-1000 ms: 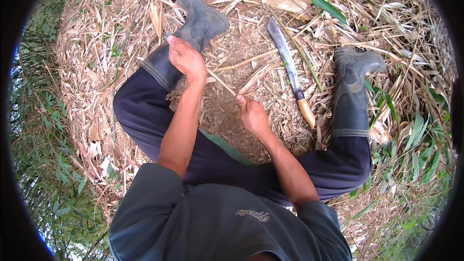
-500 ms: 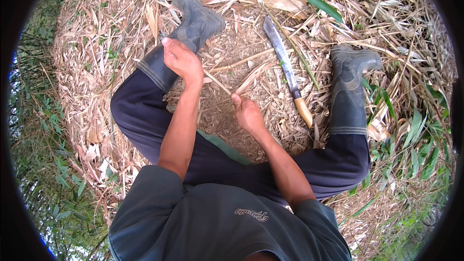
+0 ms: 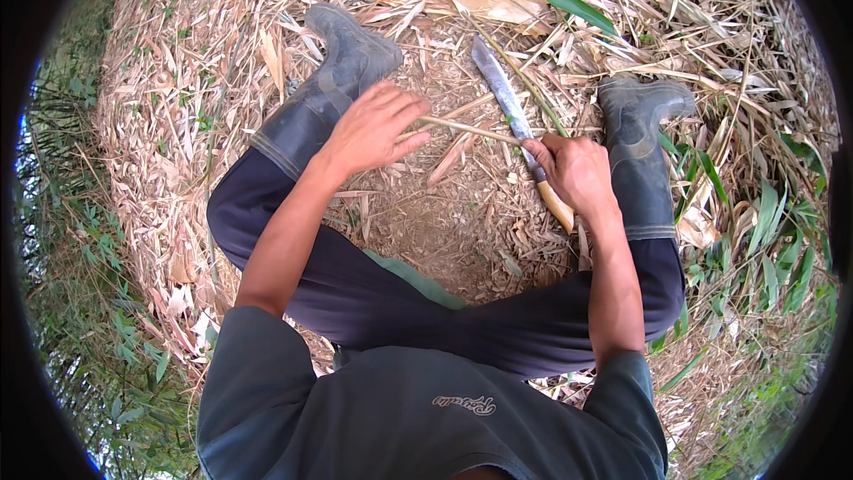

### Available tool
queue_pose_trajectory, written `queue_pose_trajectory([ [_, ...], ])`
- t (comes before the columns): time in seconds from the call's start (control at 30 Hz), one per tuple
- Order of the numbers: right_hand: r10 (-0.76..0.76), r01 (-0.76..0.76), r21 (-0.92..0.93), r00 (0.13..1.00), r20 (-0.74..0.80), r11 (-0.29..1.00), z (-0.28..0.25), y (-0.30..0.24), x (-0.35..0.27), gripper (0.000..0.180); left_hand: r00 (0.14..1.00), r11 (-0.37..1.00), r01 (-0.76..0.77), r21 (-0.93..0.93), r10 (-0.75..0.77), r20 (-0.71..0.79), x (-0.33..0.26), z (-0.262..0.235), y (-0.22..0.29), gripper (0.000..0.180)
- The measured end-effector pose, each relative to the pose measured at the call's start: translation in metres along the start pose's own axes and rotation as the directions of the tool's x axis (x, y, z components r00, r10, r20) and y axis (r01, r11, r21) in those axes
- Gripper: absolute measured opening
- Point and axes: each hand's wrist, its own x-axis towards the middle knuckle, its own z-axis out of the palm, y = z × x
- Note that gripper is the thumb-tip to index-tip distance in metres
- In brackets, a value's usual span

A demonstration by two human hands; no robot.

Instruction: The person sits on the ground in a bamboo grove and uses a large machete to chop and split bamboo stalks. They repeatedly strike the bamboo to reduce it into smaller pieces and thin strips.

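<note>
A thin pale stick point(image 3: 471, 130) runs between my hands above the litter. My right hand point(image 3: 576, 173) is closed, pinching its right end between thumb and fingers. At the other end my left hand point(image 3: 373, 129) is open, thumb and fingers apart, with the stick's tip beside the fingertips. Just beyond my right hand lies a machete point(image 3: 498, 80) with a worn grey blade and a yellowish wooden handle point(image 3: 555, 204). My right hand and the stick's end partly cover its middle. Another pale stick point(image 3: 469, 108) rests on the ground behind the held one.
My legs are spread, in black rubber boots point(image 3: 342, 62). Dry bamboo-like leaves point(image 3: 151, 169) cover the ground around a patch of bare soil point(image 3: 418, 222). A thin green stem point(image 3: 533, 93) lies right of the blade. Green plants point(image 3: 773, 249) grow at the right, more at the left edge.
My right hand has moved right and away from me with the stick, up to the machete. My left hand has come down off the boot, turned and spread its fingers.
</note>
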Motion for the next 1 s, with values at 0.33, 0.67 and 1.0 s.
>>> queue_pose_trajectory([
  [0.33,0.034,-0.097,-0.057,0.747,-0.664,0.994,0.002,0.012,0.014,0.055,0.859,0.449,0.463,-0.764,-0.439,0.263,-0.028,0.084,0.027,0.025],
  [0.67,0.038,-0.512,0.727,0.828,0.559,0.458,0.097,-0.065,-0.019,0.066,0.663,-0.794,-0.069,-0.605,-0.489,0.567,-0.004,0.092,0.059,0.025],
  [1.0,0.188,-0.415,0.692,0.905,0.382,0.59,0.084,-0.092,-0.015,0.046,0.466,-0.698,-0.037,-0.715,-0.645,0.606,0.01,0.083,0.058,0.028],
])
